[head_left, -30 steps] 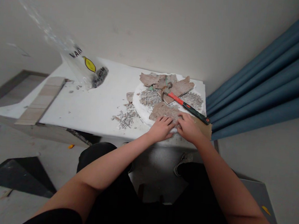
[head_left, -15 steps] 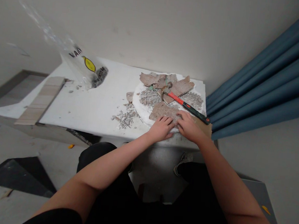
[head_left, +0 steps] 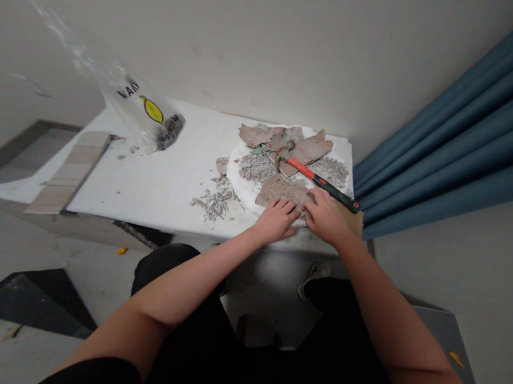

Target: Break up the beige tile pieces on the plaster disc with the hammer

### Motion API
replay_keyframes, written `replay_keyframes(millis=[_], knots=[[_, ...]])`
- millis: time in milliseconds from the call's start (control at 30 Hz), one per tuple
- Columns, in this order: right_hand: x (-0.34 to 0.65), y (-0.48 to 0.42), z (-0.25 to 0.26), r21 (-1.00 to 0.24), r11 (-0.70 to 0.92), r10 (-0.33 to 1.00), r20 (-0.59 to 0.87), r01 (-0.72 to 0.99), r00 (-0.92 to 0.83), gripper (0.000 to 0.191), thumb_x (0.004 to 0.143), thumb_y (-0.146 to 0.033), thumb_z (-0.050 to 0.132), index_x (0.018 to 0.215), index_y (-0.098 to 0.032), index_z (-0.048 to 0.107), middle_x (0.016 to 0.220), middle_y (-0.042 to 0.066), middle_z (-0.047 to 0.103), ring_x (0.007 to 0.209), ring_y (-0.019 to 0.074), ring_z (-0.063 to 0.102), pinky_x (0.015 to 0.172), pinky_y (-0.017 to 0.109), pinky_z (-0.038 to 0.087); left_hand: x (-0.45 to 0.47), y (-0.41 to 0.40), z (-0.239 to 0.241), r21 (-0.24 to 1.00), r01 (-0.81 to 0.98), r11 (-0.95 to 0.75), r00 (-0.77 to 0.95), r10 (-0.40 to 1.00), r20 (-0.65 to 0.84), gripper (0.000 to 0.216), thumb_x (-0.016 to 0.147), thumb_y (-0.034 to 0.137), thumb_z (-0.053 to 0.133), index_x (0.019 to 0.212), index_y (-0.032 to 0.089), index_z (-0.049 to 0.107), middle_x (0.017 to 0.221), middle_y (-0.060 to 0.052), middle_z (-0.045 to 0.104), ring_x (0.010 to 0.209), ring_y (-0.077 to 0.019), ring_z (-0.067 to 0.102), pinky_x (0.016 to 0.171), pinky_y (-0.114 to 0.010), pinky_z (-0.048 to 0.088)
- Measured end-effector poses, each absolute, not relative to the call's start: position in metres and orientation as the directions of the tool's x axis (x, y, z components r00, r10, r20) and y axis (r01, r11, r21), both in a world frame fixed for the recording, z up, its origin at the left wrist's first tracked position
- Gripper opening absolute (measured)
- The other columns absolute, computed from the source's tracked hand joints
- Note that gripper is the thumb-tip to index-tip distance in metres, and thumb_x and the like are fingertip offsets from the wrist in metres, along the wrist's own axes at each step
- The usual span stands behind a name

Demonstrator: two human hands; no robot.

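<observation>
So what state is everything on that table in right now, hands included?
Tile shard, broken, flat on the white disc.
Left hand, flat, fingers spread on it.
Right hand, palm down beside it, fingers bent, grip unclear.
Hammer, unheld, lying across other shards.
Grey rubble, crushed, heaped on the disc.
Plastic bag, upright, dark contents at its bottom.
Curtain, hanging in folds.

You face a plain beige wall [head_left: 268,39], blue curtain [head_left: 466,125] to your right, white table [head_left: 160,178], grey floor [head_left: 77,261] below.
</observation>
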State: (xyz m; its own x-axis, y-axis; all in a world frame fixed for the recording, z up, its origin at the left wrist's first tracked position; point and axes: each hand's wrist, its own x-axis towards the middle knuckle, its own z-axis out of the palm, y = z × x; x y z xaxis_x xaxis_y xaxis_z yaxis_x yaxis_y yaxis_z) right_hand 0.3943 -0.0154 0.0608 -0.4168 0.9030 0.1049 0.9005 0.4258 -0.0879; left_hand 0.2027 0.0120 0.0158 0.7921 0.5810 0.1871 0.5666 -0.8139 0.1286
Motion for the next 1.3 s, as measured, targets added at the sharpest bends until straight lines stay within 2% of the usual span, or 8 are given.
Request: replay_keyframes(millis=[200, 400, 533, 633, 767, 967, 1167, 1300], knots=[[0.3898, -0.0180, 0.0614, -0.047, 0.357, 0.933, 0.074, 0.933, -0.353, 0.017, 0.092, -0.025, 0.058, 0.096, -0.014, 0.069, 0.138, 0.022, 0.050, 0.133, 0.0360, 0.041, 0.103, 0.050, 0.046, 0.2028, 0.0121, 0.0161, 0.124, 0.568, -0.814, 0.792, 0.581, 0.188, 0.052, 0.089, 0.043, 0.059, 0.135, 0.019, 0.056, 0.136, -0.014, 0.055, 0.127, -0.0311, 0.047, 0.108, -0.046, 0.034], [0.3926, -0.0141, 0.0580, -0.065, 0.422, 0.905, 0.083, 0.904, -0.416, 0.017, 0.095, -0.020, 0.054, 0.094, -0.015, 0.070, 0.137, 0.019, 0.052, 0.133, 0.0325, 0.043, 0.107, 0.049, 0.044, 0.2028, 0.0118, 0.0164, 0.126, 0.566, -0.815, 0.792, 0.580, 0.193, 0.050, 0.089, 0.042, 0.060, 0.133, 0.020, 0.058, 0.138, -0.014, 0.054, 0.127, -0.0312, 0.047, 0.107, -0.047, 0.034], [0.3942, -0.0157, 0.0592, -0.065, 0.452, 0.891, 0.083, 0.890, -0.447, 0.023, 0.093, -0.013, 0.049, 0.104, -0.014, 0.069, 0.142, 0.019, 0.051, 0.140, 0.0317, 0.037, 0.111, 0.050, 0.040, 0.2027, 0.0120, 0.0162, 0.125, 0.567, -0.814, 0.790, 0.581, 0.195, 0.051, 0.088, 0.042, 0.060, 0.134, 0.020, 0.057, 0.138, -0.014, 0.055, 0.127, -0.0312, 0.047, 0.107, -0.046, 0.034], [0.3917, -0.0175, 0.0609, -0.055, 0.405, 0.913, 0.073, 0.913, -0.400, 0.023, 0.091, -0.017, 0.055, 0.110, -0.011, 0.067, 0.143, 0.021, 0.049, 0.140, 0.0348, 0.036, 0.111, 0.052, 0.039, 0.2029, 0.0122, 0.0159, 0.126, 0.565, -0.815, 0.791, 0.579, 0.196, 0.053, 0.088, 0.042, 0.060, 0.135, 0.018, 0.056, 0.137, -0.014, 0.055, 0.127, -0.0311, 0.047, 0.107, -0.045, 0.035], [0.3887, -0.0165, 0.0590, -0.057, 0.356, 0.934, 0.064, 0.933, -0.352, 0.022, 0.093, -0.024, 0.056, 0.107, -0.011, 0.068, 0.140, 0.023, 0.051, 0.138, 0.0363, 0.039, 0.109, 0.054, 0.041, 0.2032, 0.0120, 0.0161, 0.131, 0.567, -0.813, 0.791, 0.582, 0.188, 0.051, 0.088, 0.042, 0.061, 0.133, 0.019, 0.058, 0.137, -0.014, 0.055, 0.127, -0.0314, 0.047, 0.107, -0.047, 0.035], [0.3917, -0.0163, 0.0581, -0.042, 0.439, 0.896, 0.094, 0.898, -0.434, 0.022, 0.095, -0.016, 0.049, 0.106, -0.016, 0.069, 0.140, 0.018, 0.052, 0.138, 0.0309, 0.039, 0.110, 0.049, 0.041, 0.2032, 0.0117, 0.0160, 0.131, 0.570, -0.811, 0.789, 0.585, 0.191, 0.050, 0.088, 0.042, 0.061, 0.133, 0.021, 0.058, 0.136, -0.013, 0.055, 0.129, -0.0311, 0.046, 0.109, -0.047, 0.034], [0.3898, -0.0176, 0.0620, -0.029, 0.380, 0.923, 0.079, 0.925, -0.377, 0.025, 0.091, -0.028, 0.061, 0.109, -0.010, 0.068, 0.141, 0.023, 0.051, 0.139, 0.0380, 0.037, 0.109, 0.053, 0.041, 0.2037, 0.0123, 0.0145, 0.126, 0.568, -0.814, 0.789, 0.581, 0.199, 0.053, 0.088, 0.042, 0.060, 0.135, 0.017, 0.056, 0.134, -0.014, 0.056, 0.128, -0.0310, 0.047, 0.108, -0.046, 0.035], [0.3895, -0.0148, 0.0594, -0.037, 0.413, 0.909, 0.082, 0.910, -0.409, 0.020, 0.094, -0.023, 0.056, 0.103, -0.011, 0.071, 0.140, 0.023, 0.052, 0.138, 0.0360, 0.039, 0.110, 0.053, 0.040, 0.2036, 0.0121, 0.0157, 0.127, 0.566, -0.815, 0.792, 0.579, 0.193, 0.050, 0.088, 0.042, 0.061, 0.132, 0.019, 0.058, 0.135, -0.013, 0.056, 0.129, -0.0316, 0.046, 0.108, -0.047, 0.034]])
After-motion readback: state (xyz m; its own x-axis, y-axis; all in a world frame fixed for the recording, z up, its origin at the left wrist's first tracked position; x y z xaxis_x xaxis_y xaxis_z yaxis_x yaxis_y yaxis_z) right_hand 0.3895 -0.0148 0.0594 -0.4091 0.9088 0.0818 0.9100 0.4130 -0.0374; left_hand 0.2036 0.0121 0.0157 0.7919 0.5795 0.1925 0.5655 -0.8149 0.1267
